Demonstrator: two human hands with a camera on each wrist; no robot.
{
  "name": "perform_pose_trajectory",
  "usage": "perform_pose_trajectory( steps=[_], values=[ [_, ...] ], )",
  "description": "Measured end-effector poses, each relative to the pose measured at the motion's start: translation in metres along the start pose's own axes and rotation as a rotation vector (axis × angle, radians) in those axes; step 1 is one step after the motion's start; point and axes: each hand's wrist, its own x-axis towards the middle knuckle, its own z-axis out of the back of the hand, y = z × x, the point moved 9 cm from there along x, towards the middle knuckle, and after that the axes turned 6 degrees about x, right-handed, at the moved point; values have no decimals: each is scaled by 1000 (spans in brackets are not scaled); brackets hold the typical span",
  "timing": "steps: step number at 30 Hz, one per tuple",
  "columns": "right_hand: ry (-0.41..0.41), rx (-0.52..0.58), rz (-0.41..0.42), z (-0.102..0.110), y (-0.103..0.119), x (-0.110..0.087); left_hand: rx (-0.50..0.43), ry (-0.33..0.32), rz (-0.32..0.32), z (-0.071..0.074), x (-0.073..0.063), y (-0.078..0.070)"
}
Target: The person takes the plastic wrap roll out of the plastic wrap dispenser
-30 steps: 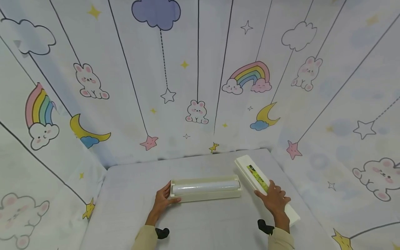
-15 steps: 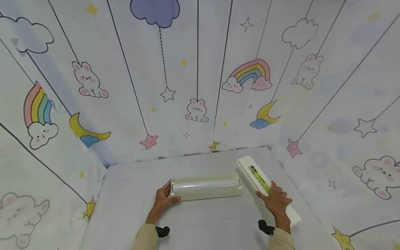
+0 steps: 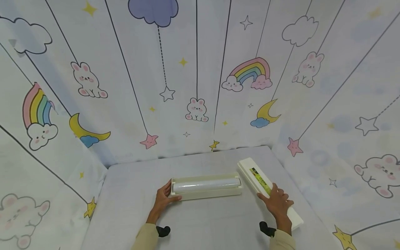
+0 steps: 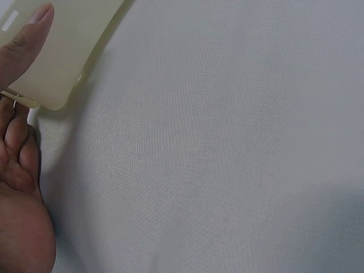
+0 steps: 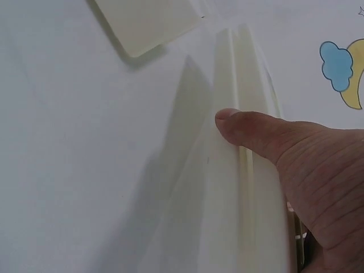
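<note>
An off-white, open-topped cling film dispenser (image 3: 212,195) lies on the table with a shiny roll of film (image 3: 203,185) inside. My left hand (image 3: 163,200) grips its left end; in the left wrist view the thumb (image 4: 28,45) presses the front wall and the fingers sit behind the end. To the right, my right hand (image 3: 278,204) holds the dispenser's long off-white lid (image 3: 249,169), slanted, with a green-yellow label. The right wrist view shows the thumb (image 5: 250,128) across the lid's near edge (image 5: 222,199). The other right fingers lie mostly hidden there.
A pale cloth covers the table (image 3: 200,225). Printed fabric walls (image 3: 175,121) with bunnies, stars and rainbows rise behind it and at both sides. Black wrist mounts (image 3: 267,228) show below the hands.
My right hand and the lid have shifted slightly right and towards me. The dispenser and my left hand stay almost in place; the head view tilts a little.
</note>
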Motion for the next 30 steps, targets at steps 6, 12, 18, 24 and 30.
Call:
perform_pose_trajectory(
  steps=[6,12,18,24,30],
  values=[
    [1,1,3,-3,-4,0,13,3,78,-2,0,2],
    [14,12,-3,-6,-7,-1,7,11,103,-3,0,-6],
    [29,6,-24,-9,-10,-4,17,4,50,-2,-2,-9],
    [27,7,-14,-9,-11,-6,9,8,33,-2,-2,-8],
    [22,8,-11,-11,-14,-7,7,19,47,-3,-1,-3]
  ],
)
